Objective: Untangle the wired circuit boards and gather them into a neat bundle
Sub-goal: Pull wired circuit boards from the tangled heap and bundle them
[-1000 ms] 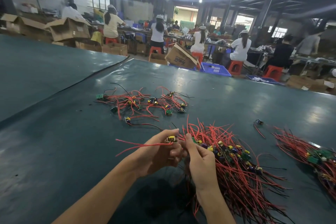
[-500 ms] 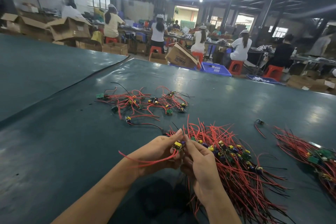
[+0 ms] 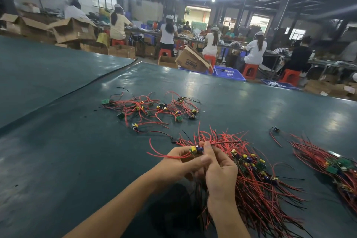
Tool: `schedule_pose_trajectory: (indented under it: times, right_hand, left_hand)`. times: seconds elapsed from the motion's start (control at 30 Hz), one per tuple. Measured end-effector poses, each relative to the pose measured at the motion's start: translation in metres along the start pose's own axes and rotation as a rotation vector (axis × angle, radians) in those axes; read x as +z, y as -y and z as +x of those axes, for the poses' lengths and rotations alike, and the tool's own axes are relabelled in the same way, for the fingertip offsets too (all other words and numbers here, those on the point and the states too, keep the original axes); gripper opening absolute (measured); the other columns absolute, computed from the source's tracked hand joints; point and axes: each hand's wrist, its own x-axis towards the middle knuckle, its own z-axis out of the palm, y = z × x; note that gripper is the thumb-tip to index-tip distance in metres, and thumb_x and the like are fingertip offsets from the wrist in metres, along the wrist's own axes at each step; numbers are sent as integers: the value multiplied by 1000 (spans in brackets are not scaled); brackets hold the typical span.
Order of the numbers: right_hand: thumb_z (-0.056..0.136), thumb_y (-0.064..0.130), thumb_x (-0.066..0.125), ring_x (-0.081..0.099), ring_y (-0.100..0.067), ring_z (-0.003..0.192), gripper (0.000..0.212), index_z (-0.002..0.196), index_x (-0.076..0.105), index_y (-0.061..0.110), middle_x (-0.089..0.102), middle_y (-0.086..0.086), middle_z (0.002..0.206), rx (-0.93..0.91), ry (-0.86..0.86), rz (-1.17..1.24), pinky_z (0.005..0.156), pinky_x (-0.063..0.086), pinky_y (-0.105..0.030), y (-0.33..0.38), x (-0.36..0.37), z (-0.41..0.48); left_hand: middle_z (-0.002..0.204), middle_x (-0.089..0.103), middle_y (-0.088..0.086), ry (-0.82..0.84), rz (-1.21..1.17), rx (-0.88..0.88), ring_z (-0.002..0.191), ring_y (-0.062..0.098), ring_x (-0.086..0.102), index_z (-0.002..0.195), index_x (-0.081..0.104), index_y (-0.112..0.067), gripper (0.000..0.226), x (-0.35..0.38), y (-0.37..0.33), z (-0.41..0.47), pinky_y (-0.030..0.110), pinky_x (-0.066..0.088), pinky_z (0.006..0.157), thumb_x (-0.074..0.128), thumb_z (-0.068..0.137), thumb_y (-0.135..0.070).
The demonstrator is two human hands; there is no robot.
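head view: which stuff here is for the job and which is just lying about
Job: held board, left hand, right hand, bundle, loose boards, far-right pile.
Lying about: boxes, blue crate, red stool.

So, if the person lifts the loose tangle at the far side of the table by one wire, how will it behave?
Probably floppy: in the loose tangle thin red wires curl and loop. Likely light: its boards look small. The wires cross, so several boards may snag and rise together.
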Motion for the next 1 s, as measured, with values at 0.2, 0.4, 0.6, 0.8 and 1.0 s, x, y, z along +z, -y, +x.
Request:
schedule_pose_trajectory:
  times: [0.2,0.4,0.6,0.8,1.0]
  right_hand:
    - [93,13,64,70,-11,60,32,65,77,22,74,-3,67,12,6,-3,53,53,-18,-4,4,-2]
    - [90,17,70,60,-8,50,28,63,74,20,66,4,56,9,-106,-18,50,50,-22,-7,-1,4]
    - [89,17,72,35,-1,34,16,73,68,16,45,13,43,43,-266,115,34,33,-16,3,-20,19]
    - [91,18,69,34,0,36,12,79,69,17,43,14,43,31,-256,189,34,31,-15,2,-19,18]
    - [82,27,71,57,-3,53,18,66,78,23,66,7,59,-85,-11,24,52,48,-14,-5,-1,5]
  left_hand:
    - [56,63,0,-167,-43,83,50,7,58,67,63,-3,36,2,-4,3,14,44,52,51,96,-20]
    - [56,56,6,-173,64,110,53,16,51,61,59,-3,40,5,-2,3,24,42,57,53,98,-18]
    - [55,56,11,-75,29,164,49,17,52,55,59,-7,38,-2,-12,1,21,45,56,52,87,-25]
    - [56,58,6,-105,-7,171,51,17,51,54,63,-19,40,-7,-14,2,23,43,54,50,90,-30]
    - [59,59,5,-81,-5,114,53,15,54,64,64,-12,36,-4,-12,0,21,44,55,53,92,-31]
